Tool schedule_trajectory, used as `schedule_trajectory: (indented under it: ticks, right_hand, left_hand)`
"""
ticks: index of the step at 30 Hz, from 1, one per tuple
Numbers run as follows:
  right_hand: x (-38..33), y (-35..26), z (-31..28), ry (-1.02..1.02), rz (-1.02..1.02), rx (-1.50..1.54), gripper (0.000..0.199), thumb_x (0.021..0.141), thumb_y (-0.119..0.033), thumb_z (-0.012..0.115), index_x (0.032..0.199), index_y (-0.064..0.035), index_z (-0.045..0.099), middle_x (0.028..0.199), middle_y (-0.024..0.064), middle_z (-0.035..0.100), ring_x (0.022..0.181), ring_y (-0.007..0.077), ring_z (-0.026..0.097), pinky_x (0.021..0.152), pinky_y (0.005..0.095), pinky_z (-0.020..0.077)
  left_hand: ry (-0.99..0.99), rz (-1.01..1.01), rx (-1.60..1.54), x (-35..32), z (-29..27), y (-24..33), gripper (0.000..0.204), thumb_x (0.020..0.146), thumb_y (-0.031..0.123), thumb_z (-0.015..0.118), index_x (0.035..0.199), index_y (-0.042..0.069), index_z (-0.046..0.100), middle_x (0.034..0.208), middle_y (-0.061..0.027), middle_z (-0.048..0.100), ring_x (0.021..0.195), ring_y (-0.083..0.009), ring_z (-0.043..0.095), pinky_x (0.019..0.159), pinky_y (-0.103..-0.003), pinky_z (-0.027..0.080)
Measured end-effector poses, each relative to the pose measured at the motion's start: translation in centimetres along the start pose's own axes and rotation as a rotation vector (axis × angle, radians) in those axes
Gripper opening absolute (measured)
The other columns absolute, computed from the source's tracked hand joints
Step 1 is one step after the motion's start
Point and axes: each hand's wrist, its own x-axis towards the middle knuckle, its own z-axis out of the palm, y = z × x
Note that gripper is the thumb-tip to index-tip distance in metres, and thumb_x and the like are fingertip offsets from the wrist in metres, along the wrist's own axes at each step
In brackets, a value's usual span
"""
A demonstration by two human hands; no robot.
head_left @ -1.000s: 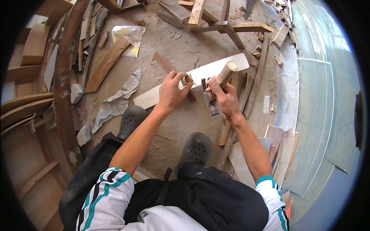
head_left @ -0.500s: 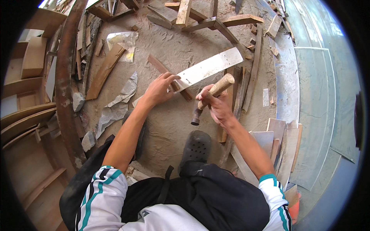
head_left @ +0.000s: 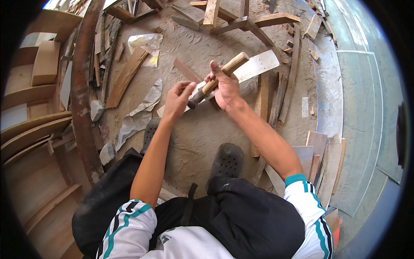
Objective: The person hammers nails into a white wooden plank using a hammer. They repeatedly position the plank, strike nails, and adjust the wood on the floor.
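Observation:
My right hand (head_left: 227,90) is closed round a hammer, its pale wooden handle (head_left: 233,64) slanting up to the right and its dark metal head (head_left: 196,99) low at the left. Close beside that head is my left hand (head_left: 177,100), fingers curled and thumb near the fingertips; whatever they may pinch is too small to make out. Beneath both hands lies a long white board (head_left: 261,65), running diagonally. A brown wooden strip (head_left: 185,70) crosses it, and the crossing is partly hidden by the hands and hammer.
My dark clogs (head_left: 227,160) stand on the sandy ground. Left are a loose plank (head_left: 127,77), crumpled sheeting (head_left: 140,114) and a rusty beam (head_left: 84,86). Nailed timber pieces (head_left: 246,23) lie ahead. Several strips (head_left: 290,77) and glass sheets (head_left: 360,108) are on the right.
My right hand has raised the hammer and brought it left, over the white board, with the head now beside my left hand. My left hand has shifted slightly nearer me, fingers more curled.

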Motion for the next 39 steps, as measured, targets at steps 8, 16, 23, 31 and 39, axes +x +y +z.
schedule_trajectory:
  ticks: [8,16,23,31,39]
  right_hand:
    - [1.0,-4.2,-0.7,-0.059,-0.092,-0.24,0.045,0.075,-0.045,0.084,0.087,-0.0084,0.06,0.079,0.0019,0.058,0.079,0.0156,0.059,0.079,0.0318,0.05]
    - [1.4,-10.1,1.0,-0.537,-0.228,-0.675,0.043,0.094,-0.047,0.065,0.076,-0.0093,0.059,0.068,0.0012,0.055,0.071,0.0142,0.06,0.091,0.0396,0.0511]
    - [2.7,-9.9,1.3,-0.424,-0.187,-0.267,0.046,0.094,-0.028,0.064,0.055,-0.0152,0.044,0.052,0.0013,0.043,0.055,0.0165,0.048,0.075,0.0385,0.0465]
    - [4.8,-10.3,-2.8,-0.187,-0.116,0.06,0.044,0.088,-0.025,0.067,0.055,-0.0184,0.038,0.051,-0.0003,0.04,0.051,0.0167,0.045,0.07,0.04,0.0468]
    - [4.0,-11.0,-0.6,-0.226,-0.222,-0.257,0.043,0.087,-0.022,0.068,0.055,-0.017,0.041,0.05,0.0005,0.043,0.05,0.0157,0.048,0.066,0.0375,0.0496]
  left_hand:
    - [0.006,0.078,0.226,-1.2,2.8,-0.8,0.045,0.088,0.025,0.074,0.12,-0.004,0.063,0.103,-0.0136,0.069,0.08,-0.015,0.066,0.07,-0.028,0.053]
    - [0.052,0.074,0.114,-0.2,2.1,-1.9,0.035,0.093,0.018,0.069,0.118,-0.005,0.062,0.095,-0.0105,0.07,0.075,-0.0117,0.064,0.067,-0.026,0.053]
    - [0.172,0.164,0.093,-0.8,3.0,-0.6,0.028,0.09,0.017,0.072,0.108,-0.004,0.067,0.089,-0.0078,0.07,0.072,-0.01,0.063,0.065,-0.024,0.052]
    - [0.16,0.14,0.138,-0.2,3.1,2.1,0.026,0.086,0.019,0.074,0.099,-0.003,0.071,0.083,-0.0065,0.071,0.07,-0.0099,0.063,0.063,-0.025,0.05]
    - [0.122,0.127,0.143,0.8,3.6,1.1,0.026,0.088,0.02,0.072,0.102,-0.002,0.071,0.087,-0.0084,0.072,0.074,-0.0122,0.065,0.067,-0.027,0.051]
